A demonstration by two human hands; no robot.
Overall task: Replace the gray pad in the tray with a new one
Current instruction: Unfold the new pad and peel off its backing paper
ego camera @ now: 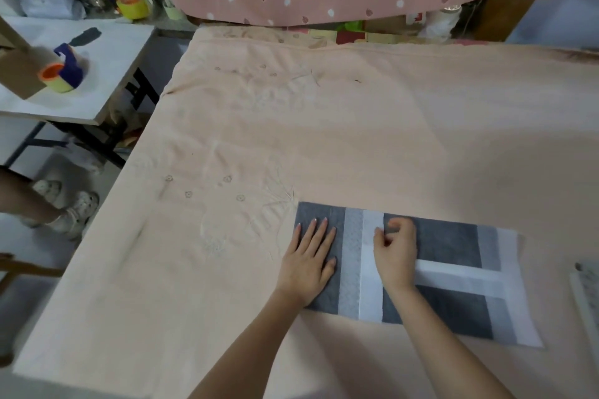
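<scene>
One view only, from the head. Folded gray pad [447,246] lying flat on peach cloth [324,126], near its front edge; tray not identifiable in view. Left hand [309,261] spread flat on pad's left end, fingers released, gripping nothing. Right hand [397,249] at pad's middle, fingertips pinching a fold edge beside the white strip [371,269]. Step judged: unfolding the new pad. Next: hold left end down, peel flap rightward, spread flat.
</scene>
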